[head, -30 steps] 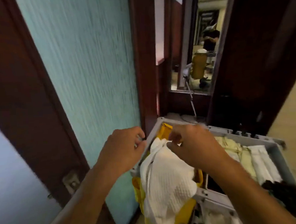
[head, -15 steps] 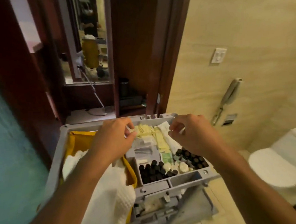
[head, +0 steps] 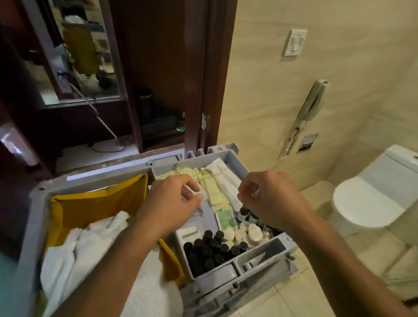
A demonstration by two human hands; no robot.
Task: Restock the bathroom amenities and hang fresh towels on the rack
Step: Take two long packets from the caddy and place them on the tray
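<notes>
- Both hands are curled over the cart tray (head: 230, 157), left hand (head: 171, 204) and right hand (head: 266, 199); I cannot tell whether either is pinching anything.
- Sachets (head: 215, 194) lie between the hands, with bottles (head: 208, 246) nearer the wrists.
- Towels (head: 74, 252) lie left of the left hand, not yet hung, so restocking looks barely begun.

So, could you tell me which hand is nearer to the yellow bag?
Left. The left hand hovers just right of the yellow bag; the right hand is farther right, across the tray.

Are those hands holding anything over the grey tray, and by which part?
The left hand pinches a pale slip at its end; the right hand pinches a small white scrap. Blur hides what they are.
</notes>
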